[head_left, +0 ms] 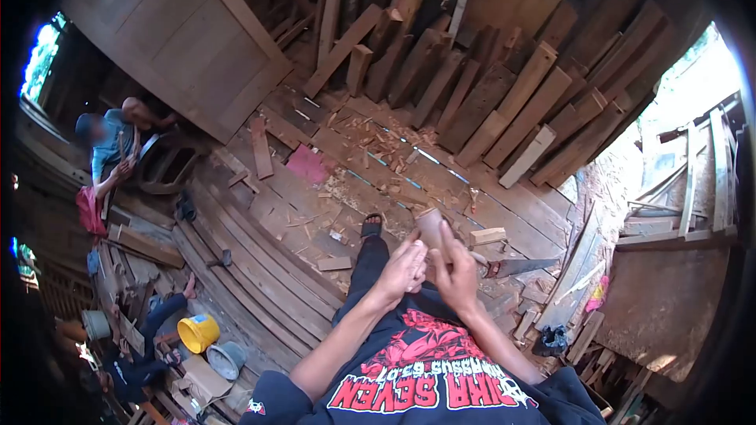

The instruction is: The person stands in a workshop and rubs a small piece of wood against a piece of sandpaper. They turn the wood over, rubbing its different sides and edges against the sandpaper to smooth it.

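Observation:
In front of my shirt, a pale, roughly cylindrical piece [431,226] with a light, wood-coloured top end stands out between my hands. My left hand [405,270] is closed, its fingers curled at the lower end of the piece; what lies inside them is hidden. My right hand [457,271] is against the right side of the piece, thumb and fingers around it. Just right of that hand, a handsaw [520,267] lies low near the floor. Wood offcuts and shavings surround my sandalled foot [372,226].
Upright timber pieces [504,106] lean along the far wall. Long stacked planks [260,248] curve along the left, with a hammer [220,258] on them. A yellow bucket [198,333] and grey bucket [226,360] stand lower left. Two people sit left, one beside a large wooden panel [177,39].

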Tool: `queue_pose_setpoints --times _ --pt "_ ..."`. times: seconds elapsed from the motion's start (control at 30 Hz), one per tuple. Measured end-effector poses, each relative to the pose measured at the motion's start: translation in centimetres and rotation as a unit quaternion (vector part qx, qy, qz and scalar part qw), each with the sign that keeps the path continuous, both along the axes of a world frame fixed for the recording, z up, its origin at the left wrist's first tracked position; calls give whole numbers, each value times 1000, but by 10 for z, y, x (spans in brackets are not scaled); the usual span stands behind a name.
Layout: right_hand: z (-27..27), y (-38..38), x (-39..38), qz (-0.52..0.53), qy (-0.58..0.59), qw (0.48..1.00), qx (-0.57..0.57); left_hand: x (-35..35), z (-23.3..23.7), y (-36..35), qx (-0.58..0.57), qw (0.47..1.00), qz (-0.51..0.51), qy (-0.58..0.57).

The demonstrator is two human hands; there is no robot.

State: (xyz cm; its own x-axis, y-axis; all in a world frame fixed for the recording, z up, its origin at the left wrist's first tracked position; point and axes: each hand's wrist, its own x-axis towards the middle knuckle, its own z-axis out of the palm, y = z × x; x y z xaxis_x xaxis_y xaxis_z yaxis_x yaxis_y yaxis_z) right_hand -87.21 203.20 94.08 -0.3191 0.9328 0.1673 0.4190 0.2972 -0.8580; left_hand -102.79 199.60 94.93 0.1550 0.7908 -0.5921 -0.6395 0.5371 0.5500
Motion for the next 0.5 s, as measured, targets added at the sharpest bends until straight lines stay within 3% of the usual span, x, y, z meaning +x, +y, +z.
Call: queue_pose_setpoints --times 0.17,0.2,0.27,0.33,0.4,0.5 --pt "-3 15 -5 -48 4 999 8 5 20 -9 -3 998 -36 52" --pt "0 7 -6 -25 8 998 -59 -1 12 -10 0 998 -39 55" --pt "1 -15 -17 6 25 999 -18 -15 -6 -3 10 997 -50 66" --pt "1 -4 -14 -13 9 999 -28 -4 16 -12 -55 998 0 18" --pt "-6 7 -15 -46 1 998 -45 0 20 -18 -36 999 -12 14" --pt "8 -5 -23 25 23 999 -2 -18 -13 -14 -64 998 28 2"
